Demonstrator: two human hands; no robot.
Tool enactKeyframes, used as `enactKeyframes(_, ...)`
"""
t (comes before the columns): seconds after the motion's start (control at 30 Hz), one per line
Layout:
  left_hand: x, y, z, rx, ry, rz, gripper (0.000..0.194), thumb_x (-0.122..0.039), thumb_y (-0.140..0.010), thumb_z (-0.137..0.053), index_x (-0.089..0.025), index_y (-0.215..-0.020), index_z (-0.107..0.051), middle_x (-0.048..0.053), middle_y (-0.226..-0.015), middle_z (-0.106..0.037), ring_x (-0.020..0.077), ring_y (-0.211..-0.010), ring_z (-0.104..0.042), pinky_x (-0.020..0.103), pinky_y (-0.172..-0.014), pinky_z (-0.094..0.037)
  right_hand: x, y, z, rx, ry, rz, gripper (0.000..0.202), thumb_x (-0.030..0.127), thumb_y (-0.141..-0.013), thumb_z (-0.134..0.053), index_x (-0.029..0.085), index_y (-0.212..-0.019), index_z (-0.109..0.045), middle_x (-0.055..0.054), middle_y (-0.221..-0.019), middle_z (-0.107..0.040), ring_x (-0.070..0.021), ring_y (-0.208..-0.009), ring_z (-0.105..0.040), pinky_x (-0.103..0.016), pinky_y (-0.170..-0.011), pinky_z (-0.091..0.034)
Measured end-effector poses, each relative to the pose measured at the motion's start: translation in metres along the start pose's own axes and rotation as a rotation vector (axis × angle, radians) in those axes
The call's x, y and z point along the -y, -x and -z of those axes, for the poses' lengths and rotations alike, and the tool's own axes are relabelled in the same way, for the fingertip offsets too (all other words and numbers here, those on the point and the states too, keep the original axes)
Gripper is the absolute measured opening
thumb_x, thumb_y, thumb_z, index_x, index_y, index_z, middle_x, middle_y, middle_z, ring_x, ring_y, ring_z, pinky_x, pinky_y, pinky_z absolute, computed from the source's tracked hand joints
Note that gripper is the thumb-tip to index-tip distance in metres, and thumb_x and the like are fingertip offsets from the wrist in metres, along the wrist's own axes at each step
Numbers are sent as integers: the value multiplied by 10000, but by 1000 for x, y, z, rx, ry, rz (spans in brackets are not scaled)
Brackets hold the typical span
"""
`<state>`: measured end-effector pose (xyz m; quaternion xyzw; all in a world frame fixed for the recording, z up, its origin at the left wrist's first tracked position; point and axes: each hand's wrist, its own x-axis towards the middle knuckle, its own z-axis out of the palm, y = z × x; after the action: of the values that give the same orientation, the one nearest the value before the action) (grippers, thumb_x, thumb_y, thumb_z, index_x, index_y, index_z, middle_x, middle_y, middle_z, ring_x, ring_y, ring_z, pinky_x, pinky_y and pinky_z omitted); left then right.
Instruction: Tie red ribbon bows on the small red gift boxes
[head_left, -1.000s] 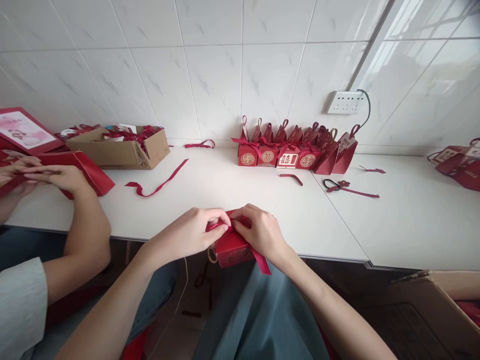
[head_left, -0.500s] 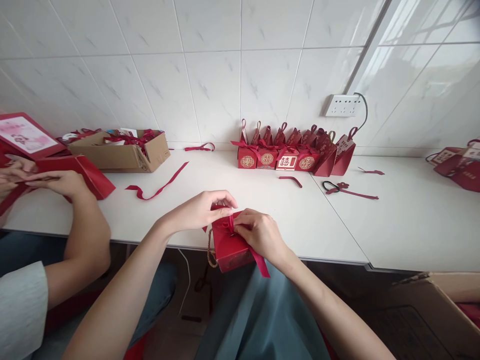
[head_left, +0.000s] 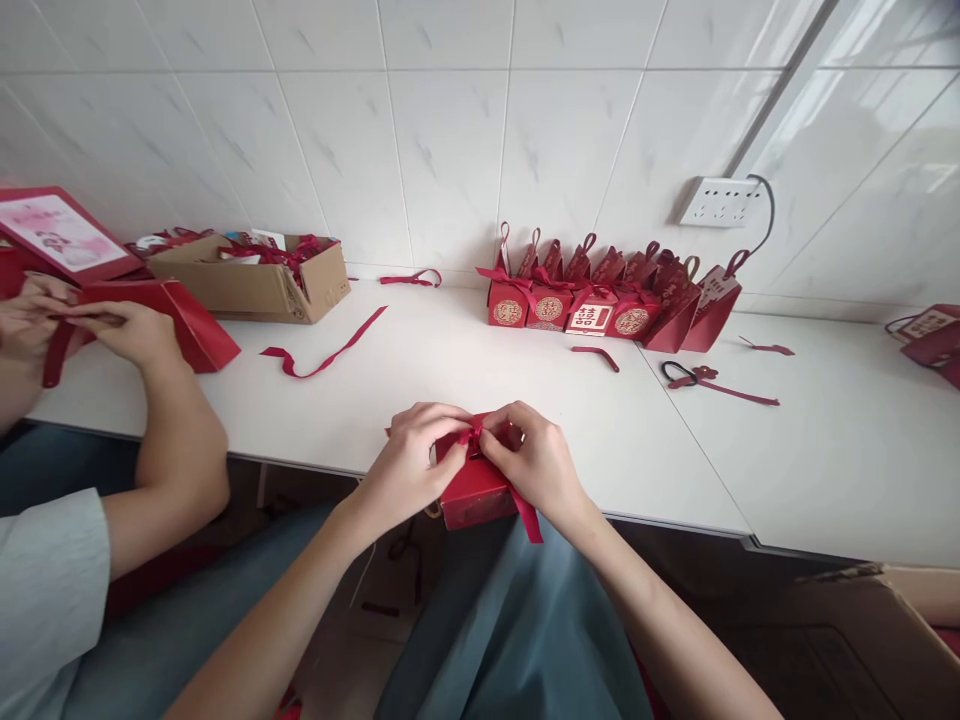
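Observation:
A small red gift box [head_left: 478,492] rests at the table's front edge, close above my lap. On its top, a red ribbon [head_left: 529,517] is gathered at the middle, one tail hanging down the front right. My left hand [head_left: 421,452] pinches the ribbon from the left side, thumb and fingers together. From the right, my right hand [head_left: 531,452] pinches it too, the fingertips of both hands almost meeting. The fingers hide most of the knot or loop, so its shape cannot be made out. Part of a twisted cord handle shows at the box's left.
Several finished-looking red boxes [head_left: 574,305] stand along the wall. A cardboard box [head_left: 247,290] of ribbons sits back left, near a loose ribbon [head_left: 330,362]. A co-worker's hands [head_left: 135,330] handle a strap on a larger red box [head_left: 187,325]. A carton [head_left: 862,640] stands lower right.
My left hand has come down from above the box's back edge to the ribbon at the middle. My right hand stays on the ribbon. The view has shifted slightly.

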<state>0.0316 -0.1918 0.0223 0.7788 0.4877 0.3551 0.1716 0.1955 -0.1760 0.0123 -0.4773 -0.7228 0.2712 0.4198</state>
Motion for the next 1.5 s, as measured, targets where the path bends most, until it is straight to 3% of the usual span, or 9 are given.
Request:
enactKeyframes(0.2, -7, 4, -21, -135, 177, 140, 164, -261, -832, -523, -200, -900, -660, 62, -1085, -639, 208, -1049, -580, 385, -984, -412, -3, -1, 10, 39, -7, 16, 54, 216, -808, -544, 209, -769, -580, 18, -747, -603, -111, -579, -528, -242, -570, -438)
enactKeyframes(0.4, -2, -5, -27, -34, 321, 180, 170, -265, -829, -520, -198, -873, -670, 65, -1155, -597, 210, -1130, -536, 364, -996, -413, -3, -7, 33, 221, -20, 25, 112, 210, -851, -483, 201, -804, -584, -12, -817, -639, -128, -664, -581, -255, -613, -464)
enactKeyframes(0.53, -3, -13, -29, 29, 361, 209, 208, -353, -770, -617, -189, -885, -672, 76, -1187, -578, 235, -1142, -527, 377, -1005, -408, -2, -8, 39, 238, 0, -18, 106, 193, -836, -495, 195, -775, -581, 14, -698, -633, -125, -619, -570, -242, -572, -441)
enactKeyframes(0.73, -1, -19, -31, 78, 415, 211, 189, -328, -827, -548, -182, -851, -666, 77, -1169, -580, 219, -1137, -527, 351, -981, -422, -8, -10, 43, 277, -22, 44, 120, 215, -886, -468, 199, -832, -574, 8, -774, -650, -125, -687, -581, -238, -624, -446)
enactKeyframes(1.03, 2, -25, -27, 183, 321, 83, 171, -255, -831, -507, -203, -901, -655, 52, -1209, -551, 200, -1174, -491, 320, -984, -413, -11, -9, 46, 206, 148, 198, 179, 101, -885, -418, 199, -822, -554, -22, -840, -610, -134, -700, -568, -252, -642, -442)
enactKeyframes(1.23, -4, -30, -28, 211, 444, 181, 240, -354, -839, -516, -190, -785, -684, 68, -1170, -577, 224, -1094, -546, 341, -918, -446, -14, -10, 45, 185, 213, 220, 209, 80, -895, -406, 190, -835, -573, -24, -845, -604, -127, -712, -580, -245, -653, -453)
enactKeyframes(1.37, -4, -32, -33, 179, 562, 260, 311, -413, -826, -534, -168, -692, -672, 80, -1202, -572, 229, -1031, -589, 323, -835, -479, -16, -9, 46, 147, 501, 279, 242, 127, -928, -383, 195, -914, -615, -48, -858, -593, -138, -670, -567, -240, -552, -421)
enactKeyframes(1.43, -3, -33, -35, 137, 582, 292, 324, -433, -817, -543, -169, -683, -673, 80, -1221, -569, 241, -1067, -578, 314, -820, -483, -15, -5, 48, 71, 631, 309, 215, 172, -933, -402, 198, -960, -614, -77, -910, -593, -175, -734, -578, -241, -492, -395)
enactKeyframes(1.5, -3, -32, -37, 110, 590, 316, 329, -443, -815, -545, -174, -683, -680, 77, -1246, -562, 253, -1116, -556, 312, -822, -484, -13, 1, 52, -27, 614, 341, 195, 194, -932, -411, 189, -977, -601, -110, -988, -571, -208, -830, -577, -255, -499, -425)
